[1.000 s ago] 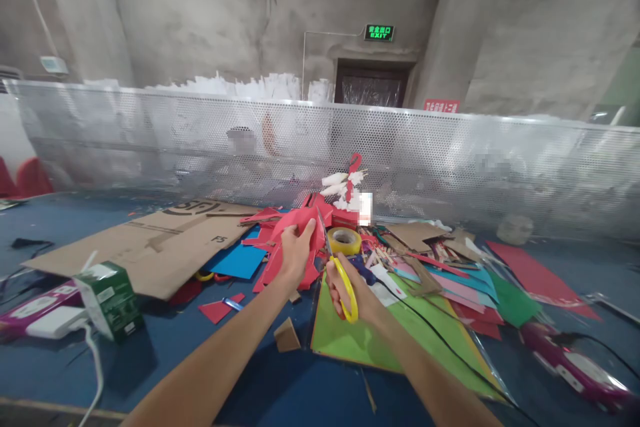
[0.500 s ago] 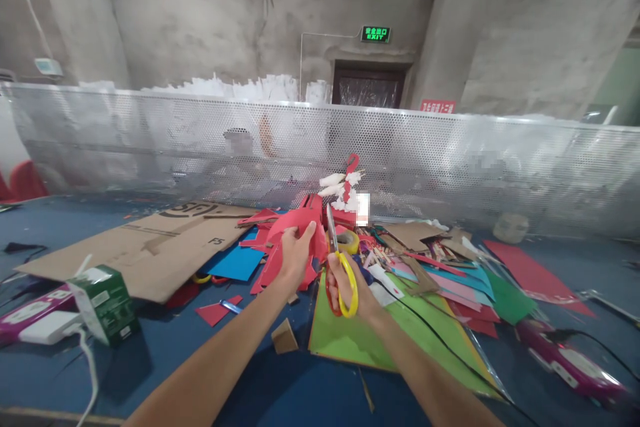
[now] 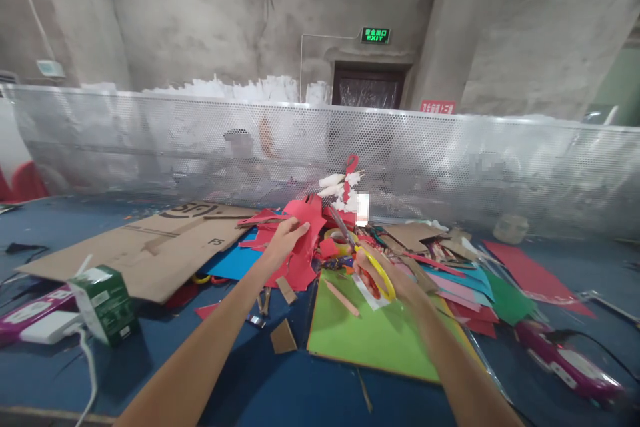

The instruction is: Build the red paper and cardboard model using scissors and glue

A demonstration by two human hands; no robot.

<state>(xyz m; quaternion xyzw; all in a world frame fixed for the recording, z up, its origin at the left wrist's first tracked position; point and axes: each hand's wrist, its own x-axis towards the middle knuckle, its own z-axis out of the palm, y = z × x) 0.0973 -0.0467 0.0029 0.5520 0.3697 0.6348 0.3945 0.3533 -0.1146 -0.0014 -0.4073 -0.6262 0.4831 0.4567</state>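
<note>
My left hand [image 3: 286,239] is closed, pinching a cut sheet of red paper [image 3: 311,221] between thumb and fingers over a pile of red scraps. My right hand [image 3: 376,271] grips a pair of scissors [image 3: 381,272] by its yellow and orange-red handles. The blades point up and away to the left, apart from the paper in my left hand. A roll of yellow tape [image 3: 332,245] lies just behind the scissors. Below my right hand is a green sheet [image 3: 370,340] with a pale pink strip [image 3: 343,298] on it.
Flattened cardboard [image 3: 135,247] and blue paper [image 3: 233,264] lie to the left, near a green box [image 3: 105,310]. Coloured sheets [image 3: 465,280] and scraps are heaped at right. Purple power strips [image 3: 567,360] sit at both sides. A perforated metal screen [image 3: 200,147] runs along the back.
My right hand has moved right with the scissors, away from my left hand. The left hand has shifted slightly left, and the red paper has turned. The pink strip is now uncovered.
</note>
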